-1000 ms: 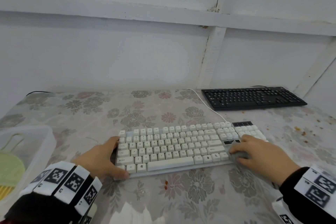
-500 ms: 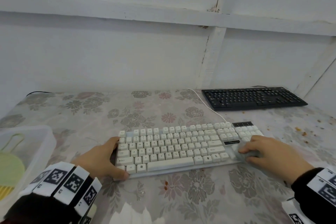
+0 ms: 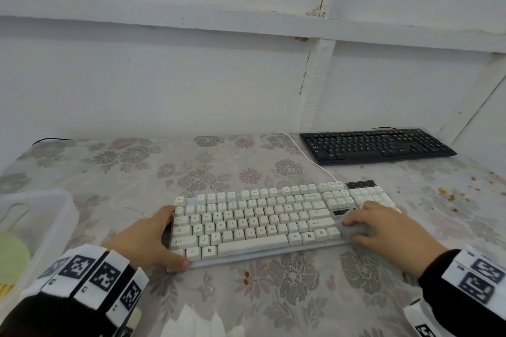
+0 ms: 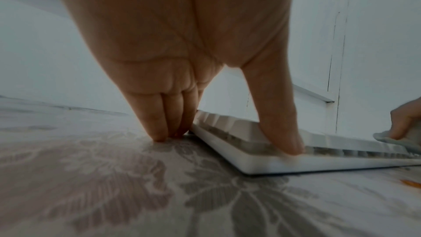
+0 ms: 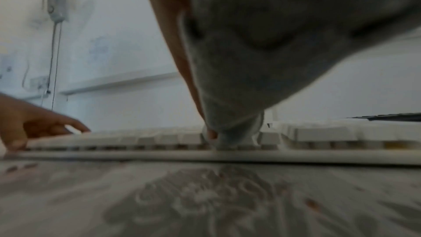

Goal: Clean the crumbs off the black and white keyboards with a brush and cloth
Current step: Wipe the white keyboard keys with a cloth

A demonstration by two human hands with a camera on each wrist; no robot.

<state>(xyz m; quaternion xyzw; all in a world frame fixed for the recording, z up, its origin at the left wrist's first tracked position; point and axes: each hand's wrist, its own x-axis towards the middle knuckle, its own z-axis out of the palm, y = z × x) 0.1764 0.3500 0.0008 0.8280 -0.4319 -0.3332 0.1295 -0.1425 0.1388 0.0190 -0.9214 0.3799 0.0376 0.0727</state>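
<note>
On the left edge of the flowered tablecloth [image 3: 137, 169] sits a clear plastic bin [image 3: 54, 216] with something pale green inside — too cut off to say whether it is the brush.

Next, toward the front edge, the left hand [image 3: 145, 238] steadies the white keyboard [image 3: 260, 221] at its left end. Its fingers are straight, tips down on the cloth against the short side, while the thumb presses the near left corner. It has not moved in the last second.

What changed is on the right. The right hand [image 3: 388, 230] grasps a bunched grey cloth [image 3: 356, 230] and has slid it from beside the number pad leftward and nearer, onto the arrow-key area at the keyboard's front right corner. That suggests the white keyboard is in its wiping stage, with the right end nearly covered. In the right wrist view the cloth hangs from the palm and its tip meets the keys; blur there fits a wiping stroke. The fingers curl over the cloth, knuckles raised, wrist low.

Far right, at the back corner near the wall, the black keyboard [image 3: 377, 145] lies untouched by either hand. Orange crumbs [image 3: 449, 194] dot the tablecloth near its right edge — they probably still need clearing.
</note>
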